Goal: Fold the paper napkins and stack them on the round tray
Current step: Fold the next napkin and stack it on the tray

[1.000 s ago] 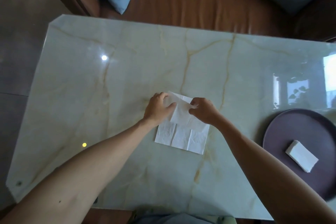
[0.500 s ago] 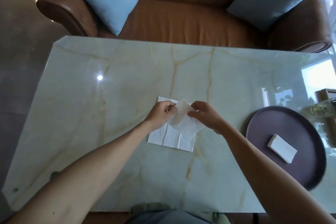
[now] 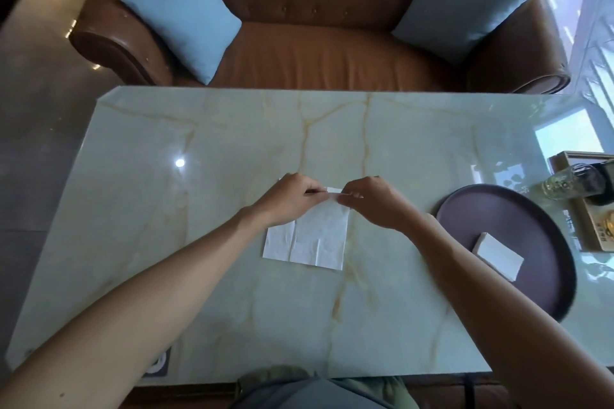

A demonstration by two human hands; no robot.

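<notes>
A white paper napkin point(image 3: 312, 241) lies creased on the marble table point(image 3: 232, 149) in the middle. My left hand point(image 3: 292, 197) and my right hand point(image 3: 373, 201) both pinch its far edge, fingertips almost touching, with a small strip of paper showing between them. The near part of the napkin rests flat on the table. At the right sits the round dark purple tray point(image 3: 531, 229), and one folded white napkin point(image 3: 497, 256) lies on it.
A brown leather sofa point(image 3: 315, 53) with two light blue cushions point(image 3: 181, 15) stands beyond the table's far edge. At the far right edge are a wooden box point(image 3: 594, 226) and a glass bottle lying on its side point(image 3: 571, 181).
The lifted part of the napkin has come down flatter and my two hands have closed in on its far edge. The camera has tilted up, showing more of the sofa.
</notes>
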